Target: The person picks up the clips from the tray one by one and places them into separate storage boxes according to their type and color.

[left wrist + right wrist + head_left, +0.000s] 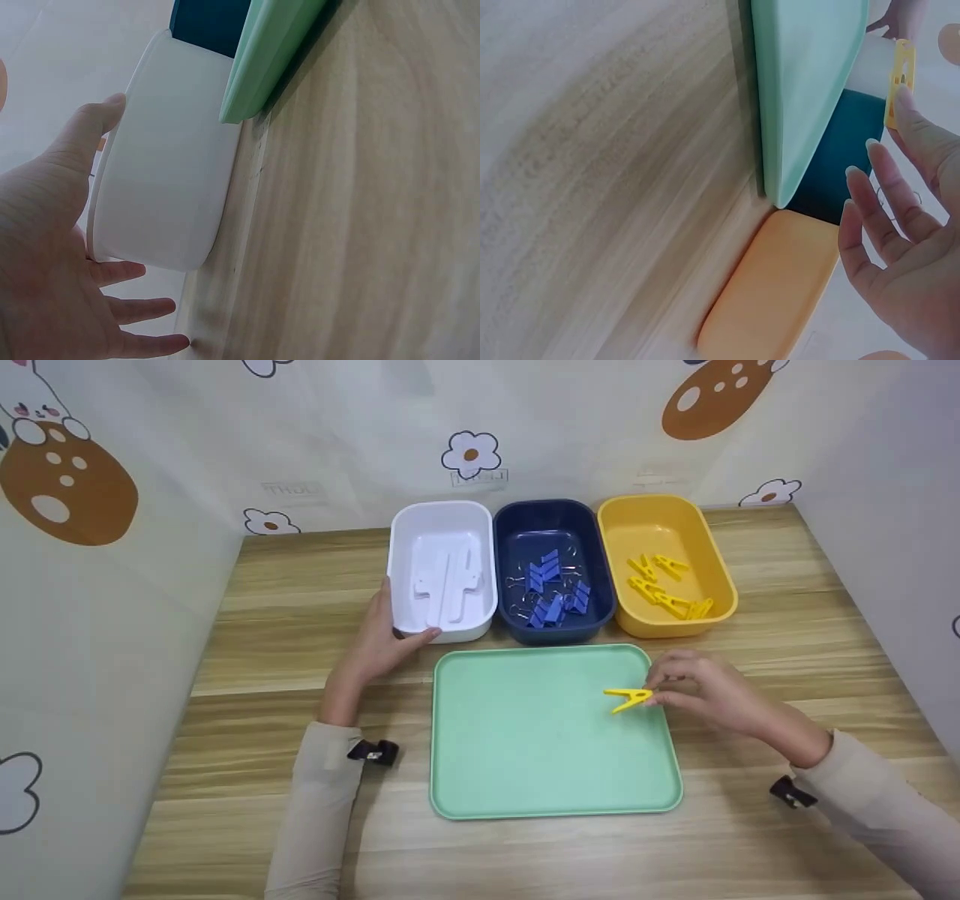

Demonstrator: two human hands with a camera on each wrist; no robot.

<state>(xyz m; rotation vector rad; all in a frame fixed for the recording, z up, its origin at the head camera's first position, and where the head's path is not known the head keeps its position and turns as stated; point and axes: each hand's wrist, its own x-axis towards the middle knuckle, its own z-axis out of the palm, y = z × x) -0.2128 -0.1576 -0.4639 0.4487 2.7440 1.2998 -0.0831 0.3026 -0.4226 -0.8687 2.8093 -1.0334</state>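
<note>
My right hand [705, 690] pinches the end of a yellow clothespin [636, 696] between thumb and index finger, above the right side of a green tray [525, 742]. In the right wrist view, the other fingers are spread and hold nothing. My left hand [377, 641] rests against the near left corner of a white bin [469, 635]. Its thumb lies on the bin's front rim; the left wrist view shows straight, spread fingers [146, 309] beside the wall. Long white plastic pieces [448, 585] lie in that bin.
A navy bin [559, 636] with several blue binder clips [555, 611] stands in the middle of the row. On its right, a yellow bin [679, 628] holds several yellow clothespins [670, 604]. Patterned wall sheeting [360, 442] encloses the wooden table [247, 780].
</note>
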